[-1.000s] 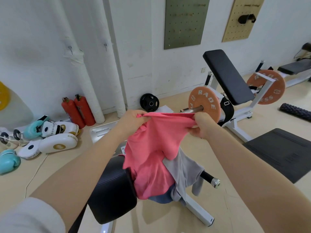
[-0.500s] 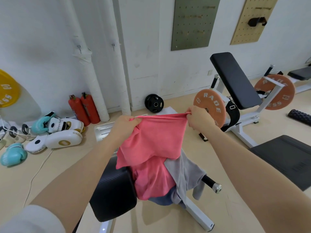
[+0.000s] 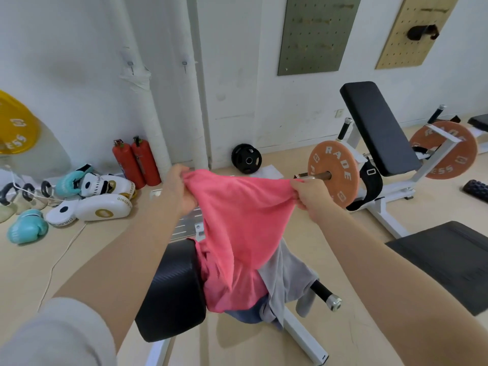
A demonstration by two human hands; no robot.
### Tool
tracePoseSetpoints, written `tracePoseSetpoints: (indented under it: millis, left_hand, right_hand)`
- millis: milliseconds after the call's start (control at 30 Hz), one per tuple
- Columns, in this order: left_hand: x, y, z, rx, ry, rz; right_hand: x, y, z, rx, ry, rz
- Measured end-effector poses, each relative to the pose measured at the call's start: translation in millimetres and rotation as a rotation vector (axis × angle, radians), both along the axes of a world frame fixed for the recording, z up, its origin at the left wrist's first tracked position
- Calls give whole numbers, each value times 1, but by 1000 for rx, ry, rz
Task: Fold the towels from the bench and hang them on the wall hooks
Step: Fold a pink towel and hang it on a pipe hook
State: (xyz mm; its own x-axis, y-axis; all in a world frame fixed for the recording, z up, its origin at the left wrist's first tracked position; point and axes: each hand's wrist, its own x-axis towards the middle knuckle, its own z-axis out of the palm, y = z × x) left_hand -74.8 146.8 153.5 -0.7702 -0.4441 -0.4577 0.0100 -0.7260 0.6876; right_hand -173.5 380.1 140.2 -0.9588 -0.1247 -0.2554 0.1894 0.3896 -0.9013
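Left hand (image 3: 177, 190) and right hand (image 3: 311, 198) are each gripping a top corner of the pink terry towel (image 3: 237, 223), fingers curled round bunched cloth, both grips closed on it. The towel is being held stretched between them at frame centre, top edge sagging slightly, lower part hanging down and draping onto the black padded bench (image 3: 174, 289) at 6 o'clock. Its bottom hem is folding over itself, so the exact shape is hard to make out.

The grey towel (image 3: 284, 276) is lying on the bench at 5 o'clock of the pink one, partly covered by it, one end dangling beside the bench's chrome-capped black handle (image 3: 326, 295). A dark blue cloth (image 3: 247, 311) is peeking out beneath both, mostly hidden.

Two small metal wall hooks (image 3: 130, 66) are sitting on the white wall at 11 o'clock, tiny and blurry. Both forearms are running off the bottom edge; a light grey sleeve (image 3: 52, 336) is cut off at 7 o'clock.

At 9 o'clock, white boxing pads (image 3: 103, 207) and teal boxing gloves (image 3: 27, 228) are lying on the floor by two red fire extinguishers (image 3: 136, 163). At 3 o'clock, an orange weight plate (image 3: 335, 173) is sitting on a bar just behind the right hand, by a black incline bench (image 3: 377, 128).
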Motion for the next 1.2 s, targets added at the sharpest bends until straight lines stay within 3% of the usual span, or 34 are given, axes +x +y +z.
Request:
tracePoseSetpoints:
  millis: [100,200,367,467,667,900,1000,1200]
  left_hand:
    - [9,3,-23,-225,-201,6]
    - [20,6,-28,-407,-230,-1]
    - [41,5,-11,-406,-5,-113]
    - [53,9,-1,-566,19,-151]
    - [74,1,4,-643,41,-122]
    - [96,-27,-8,-701,1,-152]
    - [102,-33,-8,-700,21,-180]
    - [118,-43,-7,-652,86,-245]
  right_hand:
    - [6,-3,-9,222,100,48]
    - [20,-22,-2,80,98,216]
    - [54,-62,21,-243,-28,322]
    - [73,-82,32,-395,-75,502]
    - [92,-105,31,-474,-70,756]
    - [114,-131,29,-131,502,644]
    - [128,-141,31,-134,536,727]
    - [147,-167,28,-122,638,682]
